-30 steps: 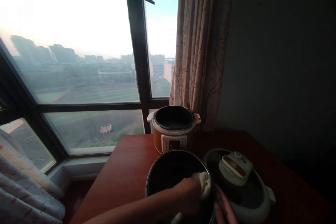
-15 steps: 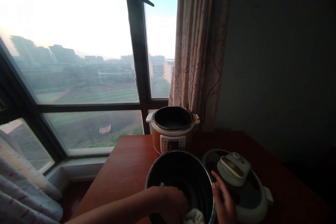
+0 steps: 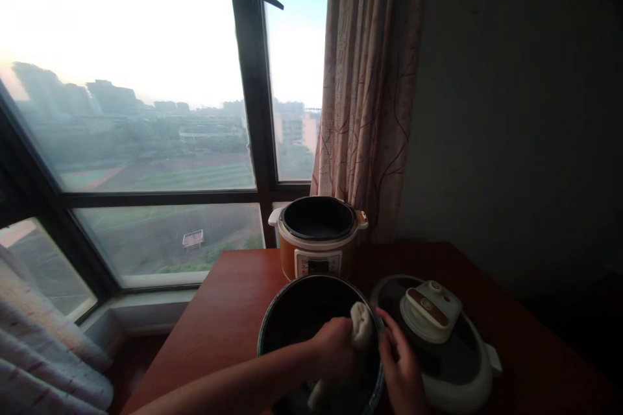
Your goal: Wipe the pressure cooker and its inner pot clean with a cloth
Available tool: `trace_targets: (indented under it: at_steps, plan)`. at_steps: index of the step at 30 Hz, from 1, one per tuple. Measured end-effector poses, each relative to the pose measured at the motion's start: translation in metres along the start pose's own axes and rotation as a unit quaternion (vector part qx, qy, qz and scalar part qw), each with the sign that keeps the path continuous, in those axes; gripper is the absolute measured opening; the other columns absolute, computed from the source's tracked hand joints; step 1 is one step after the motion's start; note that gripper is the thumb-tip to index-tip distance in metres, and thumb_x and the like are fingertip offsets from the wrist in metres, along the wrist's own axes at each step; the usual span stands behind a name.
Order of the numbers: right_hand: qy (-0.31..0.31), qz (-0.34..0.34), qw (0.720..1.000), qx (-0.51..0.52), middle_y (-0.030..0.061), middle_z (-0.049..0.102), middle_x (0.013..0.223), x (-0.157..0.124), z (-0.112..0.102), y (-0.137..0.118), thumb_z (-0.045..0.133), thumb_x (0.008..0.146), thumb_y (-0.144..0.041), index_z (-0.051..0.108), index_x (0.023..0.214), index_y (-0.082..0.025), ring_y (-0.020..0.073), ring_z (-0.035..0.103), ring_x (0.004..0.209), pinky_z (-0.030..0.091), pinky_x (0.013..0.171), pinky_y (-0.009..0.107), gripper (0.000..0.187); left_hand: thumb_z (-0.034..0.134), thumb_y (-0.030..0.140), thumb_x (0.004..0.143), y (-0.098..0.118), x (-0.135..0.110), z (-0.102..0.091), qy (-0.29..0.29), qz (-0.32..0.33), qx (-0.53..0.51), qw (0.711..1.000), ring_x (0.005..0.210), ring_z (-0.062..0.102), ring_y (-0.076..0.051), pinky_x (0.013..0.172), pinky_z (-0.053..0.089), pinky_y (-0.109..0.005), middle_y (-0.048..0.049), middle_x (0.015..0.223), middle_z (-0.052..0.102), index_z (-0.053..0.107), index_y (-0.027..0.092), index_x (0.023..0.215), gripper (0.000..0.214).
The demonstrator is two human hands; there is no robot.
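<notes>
A dark inner pot point(image 3: 285, 324) with a shiny rim stands at the near edge of the table, its mouth turned up toward me. My left hand point(image 3: 333, 347) reaches inside it, fingers closed round a whitish cloth point(image 3: 361, 323) that lies near the right inner wall. Another bit of the cloth sticks out below the hand. On the right side of the pot, my right hand point(image 3: 403, 363) grips the rim, thumb and fingers on either side. Behind the pot sits an electric pressure cooker point(image 3: 287, 253), brown and white, its top uncovered.
The cooker's lid point(image 3: 455, 360), with a white and brown knob, lies on the reddish table point(image 3: 233, 292) to the right of the pot. A large window point(image 3: 160, 142) fills the left and centre. A patterned curtain point(image 3: 367, 91) hangs behind the cooker.
My left hand has moved the cloth from the pot's bottom right up toward its right inner wall. The pot has shifted slightly left, with my right hand still on its rim.
</notes>
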State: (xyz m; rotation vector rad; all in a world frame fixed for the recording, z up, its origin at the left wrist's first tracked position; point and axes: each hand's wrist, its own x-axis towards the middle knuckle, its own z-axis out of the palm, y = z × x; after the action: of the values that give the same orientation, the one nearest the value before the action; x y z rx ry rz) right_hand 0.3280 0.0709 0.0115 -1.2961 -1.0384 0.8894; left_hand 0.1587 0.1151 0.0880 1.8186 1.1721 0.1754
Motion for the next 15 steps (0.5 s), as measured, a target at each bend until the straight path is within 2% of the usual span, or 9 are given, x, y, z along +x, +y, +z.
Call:
trace_targets:
  at_steps: [2, 3, 6, 8, 10, 12, 13, 15]
  plan:
    - [0.015, -0.002, 1.000, -0.020, 0.0113, 0.068, 0.126, 0.006, -0.002, -0.002, 0.056, 0.087, -0.063, 0.064, 0.129, -0.019, 0.0289, 0.063, 0.115, 0.049, 0.097, 0.035, 0.062, 0.061, 0.010, 0.056, -0.002, -0.011, -0.006, -0.057, 0.026, 0.122, 0.991, 0.077, 0.066, -0.025, 0.062, 0.048, -0.027, 0.0000, 0.071, 0.064, 0.064, 0.018, 0.077, 0.023]
    - [0.018, -0.005, 0.999, -0.034, 0.0102, 0.070, 0.118, 0.008, -0.003, -0.004, 0.055, 0.088, -0.063, 0.063, 0.130, -0.019, 0.0273, 0.065, 0.107, 0.050, 0.092, 0.034, 0.062, 0.060, 0.009, 0.056, -0.004, -0.017, -0.011, -0.103, 0.059, 0.185, 0.976, 0.074, 0.066, -0.023, 0.059, 0.047, -0.026, 0.0009, 0.068, 0.063, 0.063, 0.019, 0.074, 0.021]
    - [-0.008, -0.007, 0.998, -0.055, 0.0029, 0.068, 0.086, 0.014, -0.007, -0.012, 0.052, 0.090, -0.060, 0.056, 0.137, -0.018, 0.0211, 0.063, 0.080, 0.050, 0.078, 0.031, 0.063, 0.061, 0.008, 0.059, -0.011, -0.029, -0.030, -0.232, 0.177, 0.335, 0.896, 0.069, 0.066, -0.023, 0.054, 0.043, -0.026, 0.0002, 0.064, 0.064, 0.061, 0.021, 0.070, 0.017]
    - [-0.043, -0.003, 0.998, -0.045, -0.0004, 0.064, 0.077, 0.017, -0.008, -0.015, 0.051, 0.092, -0.059, 0.050, 0.141, -0.016, 0.0186, 0.058, 0.070, 0.049, 0.071, 0.030, 0.065, 0.064, 0.008, 0.060, -0.019, -0.032, -0.041, -0.269, 0.215, 0.396, 0.851, 0.066, 0.066, -0.025, 0.053, 0.043, -0.028, -0.0011, 0.061, 0.065, 0.061, 0.022, 0.064, 0.014]
    - [-0.068, -0.007, 0.997, -0.037, -0.0005, 0.063, 0.077, 0.017, -0.007, -0.017, 0.050, 0.092, -0.059, 0.048, 0.142, -0.016, 0.0178, 0.055, 0.067, 0.048, 0.068, 0.029, 0.066, 0.070, 0.009, 0.059, -0.029, -0.031, -0.047, -0.257, 0.200, 0.455, 0.829, 0.062, 0.067, -0.026, 0.053, 0.044, -0.031, -0.0021, 0.056, 0.066, 0.059, 0.022, 0.055, 0.018]
    - [-0.078, -0.017, 0.996, -0.040, -0.0005, 0.063, 0.076, 0.016, -0.005, -0.016, 0.049, 0.092, -0.058, 0.049, 0.142, -0.016, 0.0183, 0.056, 0.067, 0.047, 0.065, 0.029, 0.065, 0.076, 0.010, 0.056, -0.037, -0.030, -0.045, -0.224, 0.170, 0.500, 0.819, 0.060, 0.067, -0.027, 0.054, 0.046, -0.033, -0.0026, 0.054, 0.067, 0.054, 0.021, 0.045, 0.026]
    - [-0.077, -0.022, 0.996, -0.045, -0.0007, 0.062, 0.074, 0.016, -0.004, -0.015, 0.050, 0.092, -0.058, 0.050, 0.141, -0.015, 0.0190, 0.057, 0.069, 0.046, 0.065, 0.029, 0.065, 0.079, 0.011, 0.054, -0.040, -0.030, -0.043, -0.208, 0.160, 0.514, 0.817, 0.059, 0.067, -0.027, 0.054, 0.046, -0.034, -0.0026, 0.054, 0.067, 0.053, 0.021, 0.043, 0.030]
    - [-0.067, -0.026, 0.996, -0.056, -0.0006, 0.061, 0.071, 0.015, -0.001, -0.013, 0.051, 0.092, -0.057, 0.052, 0.139, -0.015, 0.0205, 0.060, 0.072, 0.046, 0.067, 0.029, 0.063, 0.083, 0.013, 0.051, -0.038, -0.032, -0.039, -0.157, 0.156, 0.509, 0.832, 0.059, 0.068, -0.026, 0.054, 0.046, -0.033, -0.0012, 0.056, 0.068, 0.054, 0.021, 0.043, 0.031]
